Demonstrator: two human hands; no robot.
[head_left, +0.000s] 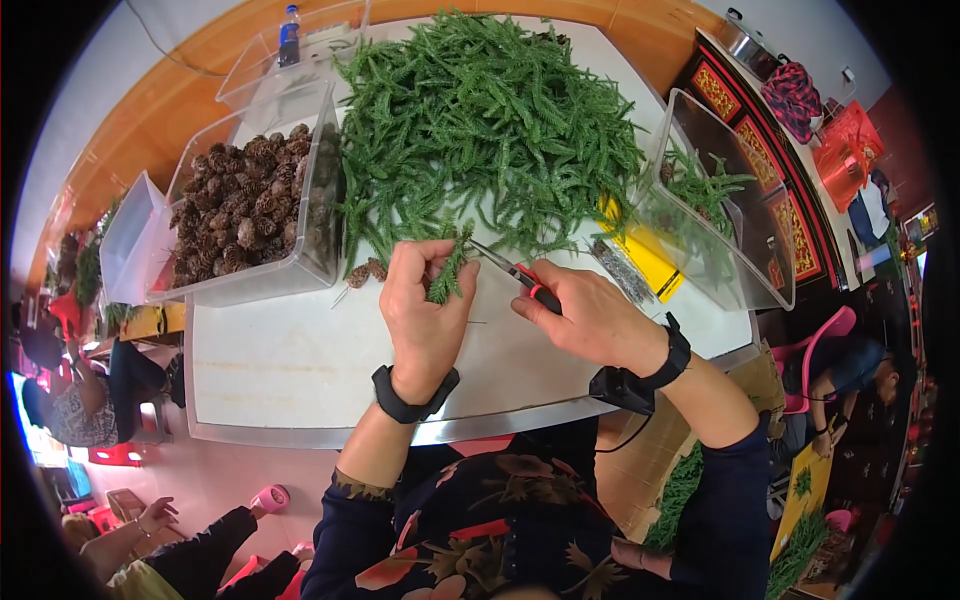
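Observation:
Over the middle of the white table [300, 370], my left hand [420, 305] is closed around a small green artificial pine sprig [447, 280]. My right hand [590, 315] grips pliers [535, 285] with red and black handles. The metal jaws of the pliers reach the upper part of the sprig, near my left fingertips; whether they bite on it is too small to tell. Close behind my left hand lie a couple of loose pine cones [366, 271]. To the right of the pliers, a bundle of thin wire pieces [620, 270] lies beside a yellow packet [642, 250].
A large heap of green sprigs [490, 120] covers the table's back. At the left stands a clear bin [320, 240] of pine cones [245, 200]; at the right, another clear bin [690, 250] holds sprigs. Other people [85, 400] sit nearby at both sides.

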